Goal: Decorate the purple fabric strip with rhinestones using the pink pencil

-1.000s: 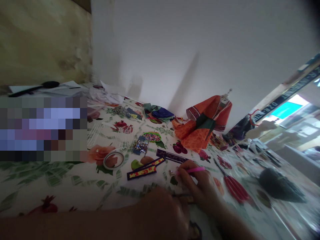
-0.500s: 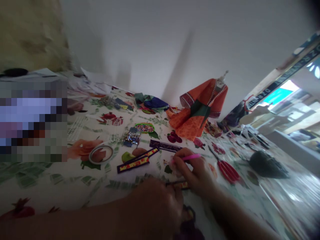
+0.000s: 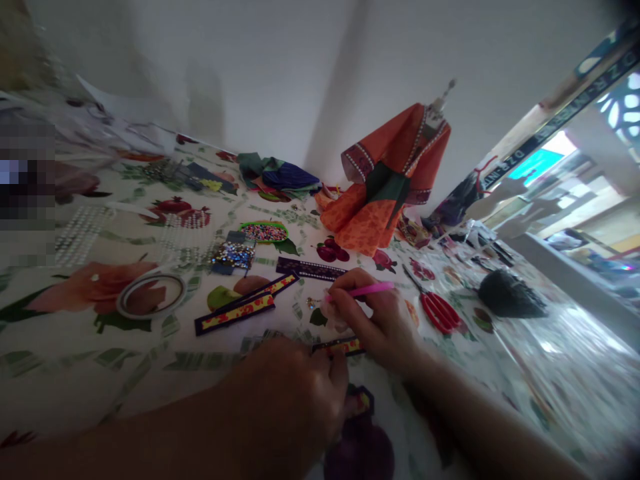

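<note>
Floral tablecloth (image 3: 125, 363): patterned strip (image 3: 350, 345) lay between my hands, left hand (image 3: 295, 380) apparently pinching it, right hand (image 3: 380, 320) gripping pink tool (image 3: 370, 289). Dark strip (image 3: 310, 268) already bore pale beads (image 3: 320, 269); patterned strip's progress I couldn't tell.

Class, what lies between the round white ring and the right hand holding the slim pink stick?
In the head view, two dark-edged yellow-and-red strips lie there; nearer the right hand, a tiny glinting item, too small to identify.
</note>
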Available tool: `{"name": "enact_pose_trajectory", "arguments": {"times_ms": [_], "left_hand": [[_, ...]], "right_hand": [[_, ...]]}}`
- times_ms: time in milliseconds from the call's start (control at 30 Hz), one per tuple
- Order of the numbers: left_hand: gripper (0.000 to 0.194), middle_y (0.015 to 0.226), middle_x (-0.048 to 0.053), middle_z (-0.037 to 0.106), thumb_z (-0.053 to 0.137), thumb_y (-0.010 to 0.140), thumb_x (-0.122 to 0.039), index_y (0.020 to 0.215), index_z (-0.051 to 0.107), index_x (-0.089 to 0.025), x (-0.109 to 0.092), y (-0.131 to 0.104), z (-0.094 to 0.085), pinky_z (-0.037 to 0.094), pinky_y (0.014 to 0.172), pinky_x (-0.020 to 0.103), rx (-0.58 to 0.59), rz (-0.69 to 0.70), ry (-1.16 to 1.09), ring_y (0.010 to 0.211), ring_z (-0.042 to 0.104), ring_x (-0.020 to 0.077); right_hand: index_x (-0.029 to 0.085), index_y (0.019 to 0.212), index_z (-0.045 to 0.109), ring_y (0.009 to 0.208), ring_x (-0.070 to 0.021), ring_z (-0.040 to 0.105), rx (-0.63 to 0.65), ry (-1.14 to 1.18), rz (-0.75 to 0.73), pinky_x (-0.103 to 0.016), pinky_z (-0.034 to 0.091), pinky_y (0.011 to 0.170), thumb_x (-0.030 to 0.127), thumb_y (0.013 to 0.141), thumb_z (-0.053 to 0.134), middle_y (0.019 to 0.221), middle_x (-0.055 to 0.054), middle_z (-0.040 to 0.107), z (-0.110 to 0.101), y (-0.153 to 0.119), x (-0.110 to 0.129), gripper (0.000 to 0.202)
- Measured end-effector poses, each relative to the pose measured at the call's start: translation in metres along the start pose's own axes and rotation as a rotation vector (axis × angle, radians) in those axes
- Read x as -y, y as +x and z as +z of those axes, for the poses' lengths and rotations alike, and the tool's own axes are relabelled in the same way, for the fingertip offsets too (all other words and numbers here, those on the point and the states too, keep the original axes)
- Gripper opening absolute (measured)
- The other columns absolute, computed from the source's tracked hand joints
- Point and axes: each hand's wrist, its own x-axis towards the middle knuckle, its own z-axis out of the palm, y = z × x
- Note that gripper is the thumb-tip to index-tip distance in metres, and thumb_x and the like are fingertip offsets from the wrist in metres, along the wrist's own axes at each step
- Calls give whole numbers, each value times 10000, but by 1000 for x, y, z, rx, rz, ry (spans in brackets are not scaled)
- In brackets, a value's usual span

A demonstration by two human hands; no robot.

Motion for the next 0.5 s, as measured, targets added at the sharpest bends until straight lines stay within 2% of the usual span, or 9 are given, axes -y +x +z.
{"name": "enact_pose_trajectory", "arguments": {"times_ms": [200,367,500], "left_hand": [[297,684,17,689,890,707,-416,879,774,-204,2,-2,0,324,349,391,-15,71,30,455,535,193],[308,714,18,693,905,664,-427,834,763,-213,2,-2,4,328,354,381,-5,52,26,454,507,169],[328,738,31,702,856,733,-454,921,782,-196,1,-2,5,314,352,385,-17,69,56,455,488,170]], "right_hand": [[214,969,634,717,-111,630,6,7,-4,-250,487,665,226,1066,564,836,24,663,2,1,-2,120],[209,936,624,673,-102,618,17,1,17,-242,478,641,222,1066,566,772,37,658,5,3,-3,143],[204,942,627,662,-98,616,20,1,25,-238,478,628,231,1065,563,786,31,661,5,2,-4,142]]}}
